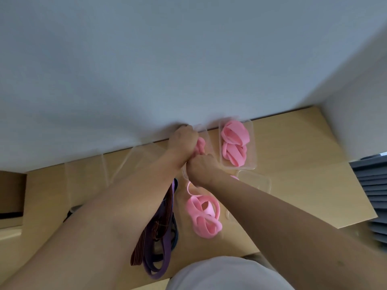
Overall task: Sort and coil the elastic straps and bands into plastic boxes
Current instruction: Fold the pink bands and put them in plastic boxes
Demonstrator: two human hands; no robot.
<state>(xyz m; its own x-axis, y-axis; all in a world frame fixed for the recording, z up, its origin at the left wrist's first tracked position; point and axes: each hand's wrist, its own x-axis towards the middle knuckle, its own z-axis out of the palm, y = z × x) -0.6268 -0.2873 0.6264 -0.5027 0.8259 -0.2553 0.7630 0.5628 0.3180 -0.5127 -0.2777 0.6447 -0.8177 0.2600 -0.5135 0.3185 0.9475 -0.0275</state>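
Your left hand (183,139) is far out at the back of the bench (293,174), close to the wall (188,59), fingers curled down over a bunched pink band (200,146). Your right hand (201,168) sits just in front of it, touching it, balled in a fist on the near end of the same band. The back of that hand hides its fingertips. Both hands hold the band over a clear box (207,137), of which only a bit of rim shows at the back.

Just to the right of your hands stands a second box (253,143) with coiled pink bands (234,141) inside. Nearer you, right of your right wrist, lies a clear tray (261,183); you cannot tell whether it is a box or a lid.

A thin pink loop (189,189) runs from under your right hand down to a loose pink pile (204,214) on the bench between your forearms. Left of that pile, partly under your left forearm, lies a tangle of purple and striped straps (159,237). More clear boxes (117,164) stand blurred along the back edge to the left.
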